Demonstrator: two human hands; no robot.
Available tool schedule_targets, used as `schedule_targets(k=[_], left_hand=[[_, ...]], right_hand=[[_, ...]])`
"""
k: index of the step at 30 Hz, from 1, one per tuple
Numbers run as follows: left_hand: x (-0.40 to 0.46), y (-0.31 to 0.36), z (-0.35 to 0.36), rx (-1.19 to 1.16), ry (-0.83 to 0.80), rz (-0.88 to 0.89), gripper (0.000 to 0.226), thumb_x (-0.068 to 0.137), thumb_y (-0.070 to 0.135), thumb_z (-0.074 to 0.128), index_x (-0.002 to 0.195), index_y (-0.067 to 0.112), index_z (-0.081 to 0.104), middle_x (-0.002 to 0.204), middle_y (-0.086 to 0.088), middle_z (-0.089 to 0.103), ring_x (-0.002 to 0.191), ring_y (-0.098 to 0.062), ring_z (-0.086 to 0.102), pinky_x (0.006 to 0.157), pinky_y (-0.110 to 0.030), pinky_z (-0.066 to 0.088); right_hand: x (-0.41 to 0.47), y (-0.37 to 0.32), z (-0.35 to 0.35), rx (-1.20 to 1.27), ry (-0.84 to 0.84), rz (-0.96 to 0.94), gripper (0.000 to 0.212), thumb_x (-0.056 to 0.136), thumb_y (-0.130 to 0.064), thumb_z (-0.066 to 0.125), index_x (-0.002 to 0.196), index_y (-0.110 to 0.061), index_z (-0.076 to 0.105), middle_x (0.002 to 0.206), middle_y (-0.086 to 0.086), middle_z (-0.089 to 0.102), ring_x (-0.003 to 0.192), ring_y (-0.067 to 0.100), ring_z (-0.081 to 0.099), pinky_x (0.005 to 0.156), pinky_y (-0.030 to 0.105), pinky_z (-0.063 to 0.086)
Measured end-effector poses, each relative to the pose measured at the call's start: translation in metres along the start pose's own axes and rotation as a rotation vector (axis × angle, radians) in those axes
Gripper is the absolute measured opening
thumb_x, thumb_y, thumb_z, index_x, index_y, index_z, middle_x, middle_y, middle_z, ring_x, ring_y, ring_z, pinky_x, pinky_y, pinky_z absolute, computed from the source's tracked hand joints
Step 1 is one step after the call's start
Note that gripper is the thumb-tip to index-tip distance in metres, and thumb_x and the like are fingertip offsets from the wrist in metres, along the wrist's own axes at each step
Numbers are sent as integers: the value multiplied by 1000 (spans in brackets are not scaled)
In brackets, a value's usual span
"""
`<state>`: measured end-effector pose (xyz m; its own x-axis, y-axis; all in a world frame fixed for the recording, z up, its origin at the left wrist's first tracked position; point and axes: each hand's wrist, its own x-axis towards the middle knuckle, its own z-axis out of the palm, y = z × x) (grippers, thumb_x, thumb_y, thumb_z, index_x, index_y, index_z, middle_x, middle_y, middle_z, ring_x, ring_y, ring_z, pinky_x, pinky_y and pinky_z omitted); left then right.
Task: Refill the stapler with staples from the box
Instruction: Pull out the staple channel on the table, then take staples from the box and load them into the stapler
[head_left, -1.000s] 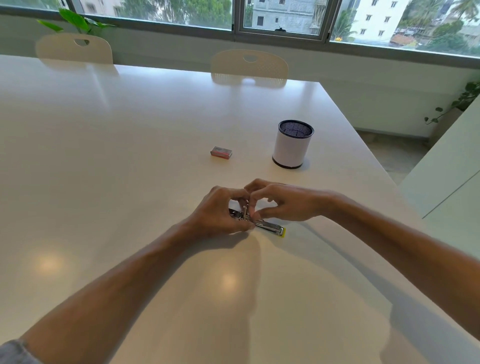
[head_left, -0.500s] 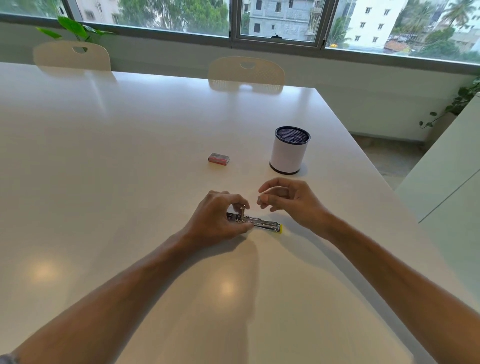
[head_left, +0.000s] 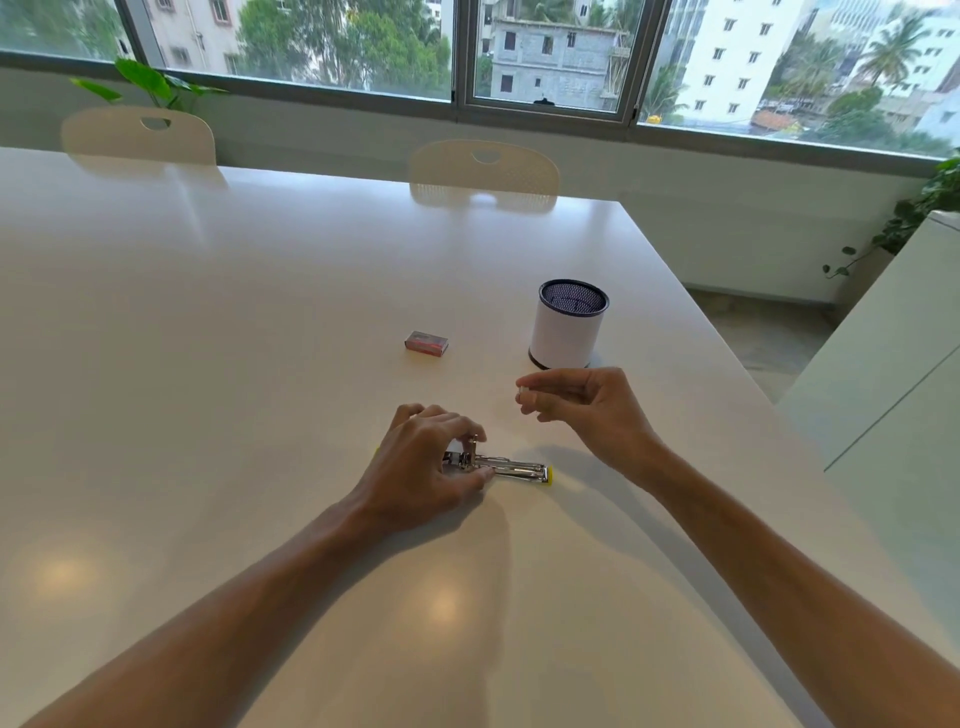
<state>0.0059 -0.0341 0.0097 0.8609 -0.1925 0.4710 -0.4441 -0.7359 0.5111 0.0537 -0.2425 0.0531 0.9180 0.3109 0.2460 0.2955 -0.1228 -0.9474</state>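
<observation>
A small metal stapler (head_left: 511, 466) with a yellow tip lies on the white table (head_left: 260, 364), its shiny staple track exposed. My left hand (head_left: 426, 467) is shut on its left end, thumb and fingers around the hinge. My right hand (head_left: 587, 410) hovers up and to the right of the stapler, apart from it, fingertips pinched together on something small and pale that I cannot make out. The red staple box (head_left: 426, 343) lies farther back on the table, closed as far as I can tell and touched by neither hand.
A white mesh-topped pen cup (head_left: 569, 324) stands just behind my right hand. Two cream chairs (head_left: 483, 174) are tucked in at the table's far edge. The table's right edge runs diagonally past my right forearm, with a white cabinet (head_left: 893, 364) beyond it.
My right hand has left the stapler and lifted up and to the right, fingertips pinched. My left hand has kept its hold on the stapler's left end.
</observation>
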Motion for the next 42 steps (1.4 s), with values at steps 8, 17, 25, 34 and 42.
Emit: schedule_targets(k=[8,17,25,34,42], left_hand=[[-1,3,0,9,26,-6,33,69,36,80,98,24,73,91,16,70,91,2,53,97,-16,28],[0,3,-1,14,2,5,34,70,41,79,100,24,73,92,15,71,91,0,57,96,-21,33],[-1,5,-2,9,28,-5,32,71,38,80,99,24,73,91,15,71,90,1,53,96,-13,29],[1,4,-3,-6,-1,-3,37,69,44,77,100,25,73,89,21,65,90,4,53,99,-20,32],[1,4,-10,-39,1,-7,46,74,59,61,100,22,72,91,14,71,87,-5,61,91,-27,37]], right_hand=[[53,-6,-43,-513,374,-278,13,85,-14,76,98,-14,79,100,-4,71,89,7,65,82,8,44],[97,12,-65,-602,450,-110,18,84,-19,76,101,-15,79,112,5,69,102,18,65,90,24,45],[104,11,-67,-540,450,-54,29,80,-26,80,108,-17,77,119,4,68,110,16,62,99,30,46],[98,8,-13,-683,403,-418,15,84,-24,71,96,-18,77,103,3,73,96,22,66,91,43,49],[112,34,60,-821,94,-184,40,86,-41,69,118,-17,68,120,1,69,101,20,66,82,34,52]])
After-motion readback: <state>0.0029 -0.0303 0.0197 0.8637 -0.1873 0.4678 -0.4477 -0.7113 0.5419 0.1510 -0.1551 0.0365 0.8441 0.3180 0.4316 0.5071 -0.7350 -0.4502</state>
